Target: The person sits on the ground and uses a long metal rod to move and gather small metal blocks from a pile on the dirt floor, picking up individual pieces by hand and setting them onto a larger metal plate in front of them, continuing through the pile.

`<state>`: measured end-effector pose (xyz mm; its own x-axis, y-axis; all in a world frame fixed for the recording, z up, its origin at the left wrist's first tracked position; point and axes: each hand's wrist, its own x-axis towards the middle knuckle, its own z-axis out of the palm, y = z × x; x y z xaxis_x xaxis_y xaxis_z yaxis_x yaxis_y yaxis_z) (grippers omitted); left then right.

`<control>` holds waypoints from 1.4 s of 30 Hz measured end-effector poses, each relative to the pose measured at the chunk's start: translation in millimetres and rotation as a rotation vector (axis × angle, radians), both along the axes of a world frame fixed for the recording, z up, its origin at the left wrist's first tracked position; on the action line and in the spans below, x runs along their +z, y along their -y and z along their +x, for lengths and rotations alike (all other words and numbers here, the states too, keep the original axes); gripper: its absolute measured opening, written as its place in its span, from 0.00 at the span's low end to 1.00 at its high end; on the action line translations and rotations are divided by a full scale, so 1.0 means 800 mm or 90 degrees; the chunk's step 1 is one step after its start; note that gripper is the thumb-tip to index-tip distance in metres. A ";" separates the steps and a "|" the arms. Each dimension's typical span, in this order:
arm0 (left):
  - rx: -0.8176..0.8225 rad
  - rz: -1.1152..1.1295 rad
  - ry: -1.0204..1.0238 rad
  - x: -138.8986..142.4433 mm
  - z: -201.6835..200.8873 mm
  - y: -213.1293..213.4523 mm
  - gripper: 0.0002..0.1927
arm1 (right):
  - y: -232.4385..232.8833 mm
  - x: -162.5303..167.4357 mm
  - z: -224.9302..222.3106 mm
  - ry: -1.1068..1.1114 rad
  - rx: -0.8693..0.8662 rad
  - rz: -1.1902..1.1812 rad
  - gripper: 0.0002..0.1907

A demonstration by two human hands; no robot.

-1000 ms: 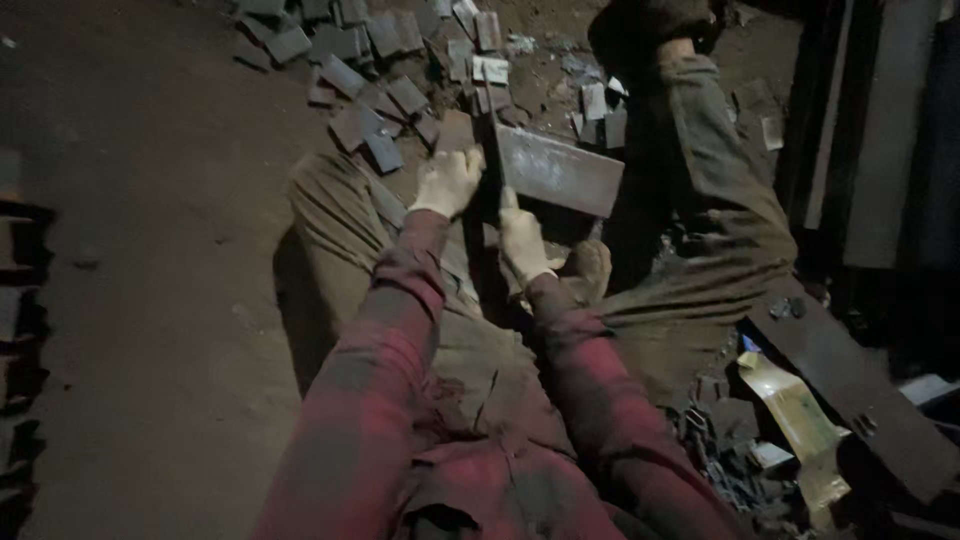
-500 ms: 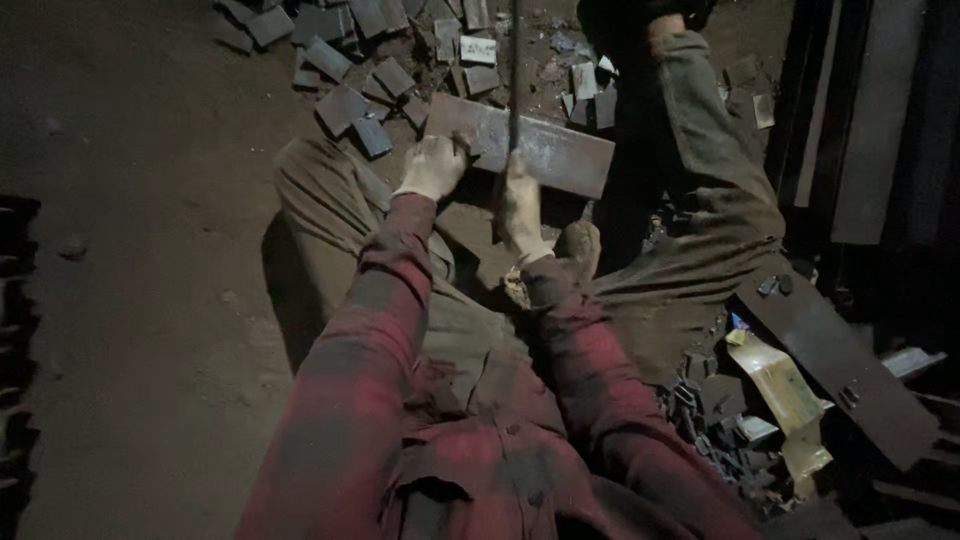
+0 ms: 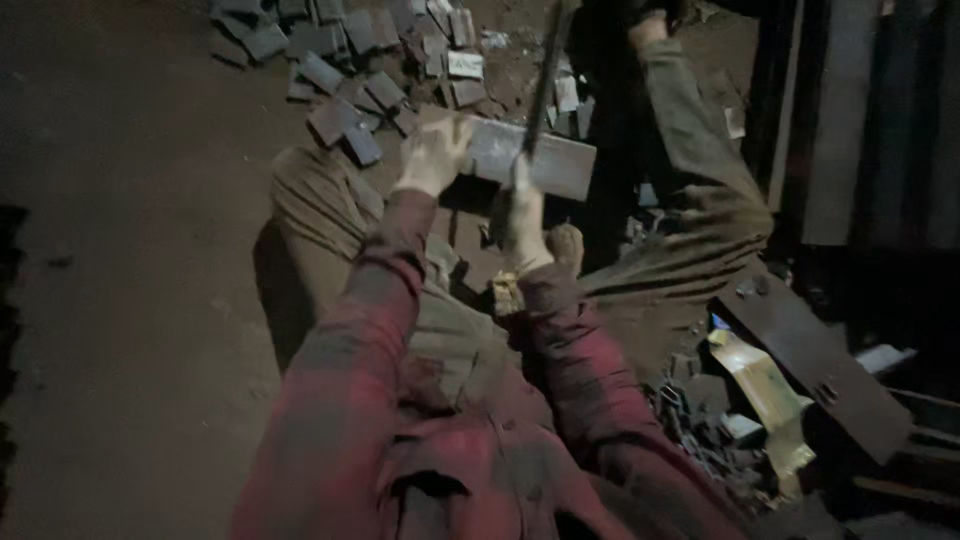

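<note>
While the left hand [image 3: 432, 152] gripped the near end of the flat metal plate [image 3: 535, 160], lying crosswise over the legs, the right hand [image 3: 522, 215] clenched a thin rod [image 3: 545, 80] standing on it.

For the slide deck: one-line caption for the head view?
Seated on a dirt floor, left hand steadies a flat metal plate while right hand grips a tool, cut pieces piled beyond.
</note>
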<state>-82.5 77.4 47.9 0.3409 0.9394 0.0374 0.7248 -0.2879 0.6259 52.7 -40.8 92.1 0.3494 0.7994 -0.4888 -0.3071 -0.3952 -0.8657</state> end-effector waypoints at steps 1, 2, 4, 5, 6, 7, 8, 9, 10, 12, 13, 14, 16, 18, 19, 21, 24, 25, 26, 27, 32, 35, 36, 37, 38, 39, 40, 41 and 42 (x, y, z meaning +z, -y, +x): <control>-0.036 0.042 0.079 0.008 0.011 -0.005 0.26 | 0.000 0.025 0.010 -0.062 -0.039 0.076 0.31; -0.070 0.086 0.152 0.014 0.019 -0.011 0.27 | 0.000 0.049 0.018 -0.131 -0.077 0.151 0.26; -0.032 -0.017 0.095 0.023 0.031 -0.032 0.24 | 0.005 0.091 0.037 -0.316 0.057 0.295 0.24; -0.015 -0.062 0.071 0.025 0.032 -0.044 0.23 | 0.009 0.106 0.044 -0.337 0.010 0.232 0.23; 0.012 0.001 0.027 0.026 0.031 -0.058 0.22 | 0.014 0.117 0.053 -0.354 -0.038 0.166 0.23; 0.038 0.059 -0.021 0.024 0.024 -0.071 0.21 | 0.019 0.121 0.058 -0.371 -0.091 0.097 0.23; 0.059 0.109 -0.071 0.021 0.019 -0.084 0.21 | 0.024 0.121 0.064 -0.344 -0.116 0.095 0.23; 0.068 0.095 -0.119 0.017 0.011 -0.095 0.19 | 0.029 0.115 0.068 -0.319 -0.145 0.089 0.22; 0.075 0.087 -0.166 0.013 0.005 -0.106 0.17 | 0.032 0.105 0.071 -0.294 -0.175 0.088 0.22; 0.074 0.134 -0.172 0.006 0.004 -0.126 0.23 | 0.035 0.077 0.078 -0.216 -0.178 0.085 0.24; 0.077 0.152 -0.176 0.003 0.008 -0.134 0.26 | 0.034 0.063 0.082 -0.177 -0.178 0.077 0.27; 0.034 0.117 -0.214 0.002 0.014 -0.143 0.31 | 0.032 0.049 0.085 -0.212 -0.170 0.027 0.26; -0.044 0.039 -0.287 0.003 0.032 -0.159 0.41 | 0.026 0.027 0.090 -0.277 -0.146 -0.081 0.24; -0.085 0.097 -0.332 0.002 0.043 -0.169 0.33 | 0.020 0.015 0.091 -0.295 -0.152 -0.099 0.24; -0.105 0.136 -0.349 -0.001 0.047 -0.174 0.29 | 0.017 0.012 0.091 -0.302 -0.154 -0.098 0.23; -0.125 0.213 -0.355 -0.006 0.048 -0.177 0.42 | 0.013 0.010 0.087 -0.234 -0.094 -0.110 0.24; -0.154 0.221 -0.358 -0.017 0.038 -0.171 0.28 | 0.011 0.005 0.078 -0.286 -0.037 -0.144 0.24; -0.164 0.209 -0.352 -0.020 0.036 -0.168 0.17 | 0.011 0.001 0.076 -0.324 -0.026 -0.155 0.24; -0.134 0.216 -0.316 -0.023 0.034 -0.167 0.19 | 0.012 -0.005 0.073 -0.320 0.000 -0.178 0.24; -0.104 0.224 -0.276 -0.024 0.033 -0.167 0.21 | 0.013 -0.011 0.070 -0.312 0.026 -0.200 0.24; -0.108 0.086 -0.295 -0.008 0.043 -0.177 0.27 | 0.021 -0.055 0.059 -0.327 0.035 -0.261 0.22; -0.143 -0.002 -0.346 0.004 0.054 -0.184 0.33 | 0.028 -0.078 0.058 -0.276 0.019 -0.263 0.21; -0.146 -0.027 -0.359 0.006 0.056 -0.183 0.32 | 0.030 -0.084 0.058 -0.263 0.020 -0.252 0.21; -0.148 -0.053 -0.374 0.007 0.057 -0.181 0.30 | 0.032 -0.090 0.059 -0.252 0.023 -0.241 0.20; -0.154 -0.038 -0.349 0.005 0.058 -0.177 0.28 | 0.033 -0.095 0.060 -0.216 0.026 -0.220 0.21; -0.158 -0.021 -0.328 0.004 0.057 -0.173 0.26 | 0.033 -0.100 0.061 -0.185 0.031 -0.197 0.21; -0.165 -0.003 -0.306 0.001 0.054 -0.167 0.23 | 0.033 -0.105 0.062 -0.152 0.033 -0.174 0.22; -0.128 0.018 -0.213 -0.003 0.051 -0.158 0.25 | 0.032 -0.110 0.062 -0.155 0.025 -0.187 0.22; -0.086 0.037 -0.123 -0.007 0.045 -0.148 0.27 | 0.030 -0.114 0.062 -0.161 0.020 -0.201 0.22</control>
